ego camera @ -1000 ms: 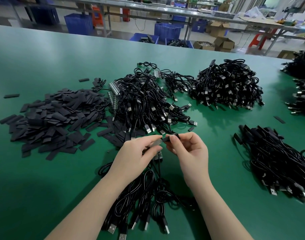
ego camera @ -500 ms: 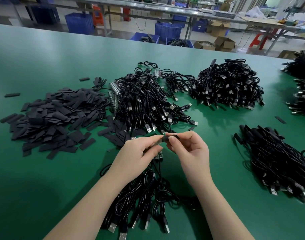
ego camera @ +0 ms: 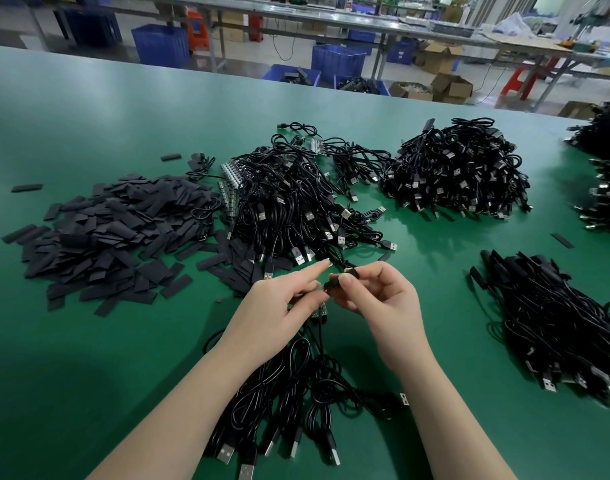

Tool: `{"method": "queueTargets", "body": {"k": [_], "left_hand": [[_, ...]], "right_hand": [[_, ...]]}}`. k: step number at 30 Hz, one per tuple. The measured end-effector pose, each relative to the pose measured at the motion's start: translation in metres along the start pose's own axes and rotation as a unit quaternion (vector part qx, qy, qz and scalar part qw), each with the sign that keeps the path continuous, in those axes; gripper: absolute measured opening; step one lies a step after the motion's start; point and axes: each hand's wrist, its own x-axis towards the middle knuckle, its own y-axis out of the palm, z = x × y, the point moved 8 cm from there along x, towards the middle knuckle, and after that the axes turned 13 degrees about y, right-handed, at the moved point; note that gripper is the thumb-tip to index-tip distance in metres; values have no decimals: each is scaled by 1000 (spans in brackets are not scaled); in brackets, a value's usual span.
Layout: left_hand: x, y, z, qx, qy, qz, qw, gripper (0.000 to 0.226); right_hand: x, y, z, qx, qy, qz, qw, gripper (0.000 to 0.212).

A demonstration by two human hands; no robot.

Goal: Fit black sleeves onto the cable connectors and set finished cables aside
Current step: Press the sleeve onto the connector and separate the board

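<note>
Over a green desk point(ego camera: 89, 341) on a factory floor, a worker's right hand point(ego camera: 383, 306) pinches a short black sleeve point(ego camera: 336, 283) between thumb and forefinger, while the left hand point(ego camera: 279, 306) holds the cable point(ego camera: 319, 341) end just left of it, its forefinger stretched out straight above the sleeve and its lower fingers point(ego camera: 307, 299) curled about the connector, which is mostly hidden. The sleeve sits between the two sets of fingertips, raised off the desk.

The sleeve looks feather-light, thin-walled and soft, likely to flatten under a hard squeeze, so a light pinch on its far end, leaving the mouth clear, seems the sound grip. The cable is limp and hangs below the fingers into a loose bundle; the rigid connector is the place to hold it.

The sleeve's long axis runs roughly left to right, tilted a little upward toward the right hand, its open end apparently facing the left fingers. Whether the connector has entered it cannot be told.

Beyond the left fingers lies a heap of loose sleeves point(ego camera: 106, 237); beyond the fingertips, a pile of cables point(ego camera: 289, 202); right of the right hand, another cable stack point(ego camera: 556, 323).
</note>
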Motion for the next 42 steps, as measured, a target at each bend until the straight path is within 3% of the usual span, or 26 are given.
{"method": "queueTargets", "body": {"k": [9, 16, 21, 27, 30, 35, 38, 42], "left_hand": [[-1, 3, -2, -18, 1, 24, 1000, 51], [-2, 11, 0, -20, 11, 41, 999, 52], [-1, 8, 1, -24, 1, 18, 1000, 53], [-1, -8, 6, -9, -19, -43, 999, 34], [-1, -10, 3, -33, -22, -50, 998, 39], [-2, -9, 3, -34, -37, -41, 998, 43], [-3, -10, 0, 18, -37, -20, 999, 50], [-1, -19, -7, 136, -6, -26, 990, 29]], "right_hand": [[1, 0, -6, -25, 18, 7, 999, 14], [2, -3, -7, -25, 5, -34, 999, 10], [-1, 1, -8, -39, -1, -37, 999, 10], [-2, 2, -11, -69, -2, -59, 996, 19], [-2, 5, -11, -80, -4, -46, 996, 28], [-3, 7, -9, -83, -19, -29, 996, 24], [-2, 3, -9, -68, -16, -49, 996, 20], [0, -2, -14, -27, 11, -69, 997, 22]]}}
